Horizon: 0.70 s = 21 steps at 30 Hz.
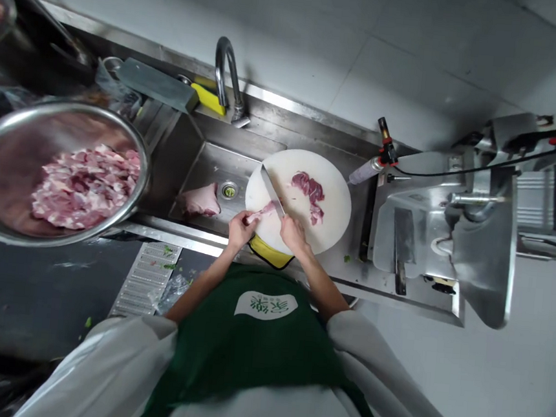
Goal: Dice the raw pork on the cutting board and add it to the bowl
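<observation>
1. Right-hand fingers [288,225] curl closed around a knife [273,190] by its handle; left-hand fingers [245,217] pinch a strip of meat [263,212].
2. Over the round white board [336,197], the knife slants diagonally, tip pointing forward and left; the strip runs rightward from the pinch to the blade.
3. Left forearm [203,285] and right forearm [322,287] angle inward, hands near each other.

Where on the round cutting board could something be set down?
The round board is bare right of the red meat, out to its rim. Crowded from left to near middle: left hand, pale meat strip, knife, right hand.
</observation>
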{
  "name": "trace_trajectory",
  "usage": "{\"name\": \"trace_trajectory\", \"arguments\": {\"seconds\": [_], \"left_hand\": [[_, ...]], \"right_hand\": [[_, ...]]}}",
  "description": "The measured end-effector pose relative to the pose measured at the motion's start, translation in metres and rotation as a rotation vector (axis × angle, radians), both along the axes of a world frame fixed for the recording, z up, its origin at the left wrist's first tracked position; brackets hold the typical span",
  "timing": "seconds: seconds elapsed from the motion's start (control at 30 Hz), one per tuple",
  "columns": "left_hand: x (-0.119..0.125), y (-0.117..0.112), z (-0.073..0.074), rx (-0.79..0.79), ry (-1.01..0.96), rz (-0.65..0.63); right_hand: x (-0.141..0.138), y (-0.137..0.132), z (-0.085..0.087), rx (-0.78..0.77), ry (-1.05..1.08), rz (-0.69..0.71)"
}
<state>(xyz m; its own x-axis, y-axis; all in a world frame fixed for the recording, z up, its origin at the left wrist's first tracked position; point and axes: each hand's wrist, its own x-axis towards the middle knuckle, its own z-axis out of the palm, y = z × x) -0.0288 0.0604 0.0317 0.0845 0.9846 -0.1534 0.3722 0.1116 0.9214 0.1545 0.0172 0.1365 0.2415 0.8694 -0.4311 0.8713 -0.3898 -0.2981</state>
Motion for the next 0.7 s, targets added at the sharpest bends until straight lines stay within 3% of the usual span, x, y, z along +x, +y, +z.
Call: {"name": "trace_trajectory", "arguments": {"seconds": [0.13,0.3,0.4,0.5,0.6,0.7], "left_hand": [[-0.001,0.0,0.004,0.014,0.027,0.005],[-0.004,-0.004,0.001,0.012,-0.002,-0.005],[-0.006,-0.007,-0.003,-0.014,-0.071,-0.01],[-0.008,-0.011,-0.005,-0.011,-0.095,-0.001],[-0.009,-0.012,-0.006,0.019,-0.093,0.024],[-0.009,-0.01,-0.008,0.03,-0.09,0.027]], "right_hand": [[0.034,-0.014,-0.005,-0.097,0.04,0.028],[0.071,-0.025,0.022,-0.058,-0.035,-0.016],[0.055,-0.022,0.039,0.073,-0.091,-0.047],[0.02,-0.015,0.041,0.207,-0.087,-0.054],[-0.01,-0.01,0.027,0.077,-0.029,-0.006],[-0.01,-0.014,0.006,-0.108,0.013,0.047]]}}
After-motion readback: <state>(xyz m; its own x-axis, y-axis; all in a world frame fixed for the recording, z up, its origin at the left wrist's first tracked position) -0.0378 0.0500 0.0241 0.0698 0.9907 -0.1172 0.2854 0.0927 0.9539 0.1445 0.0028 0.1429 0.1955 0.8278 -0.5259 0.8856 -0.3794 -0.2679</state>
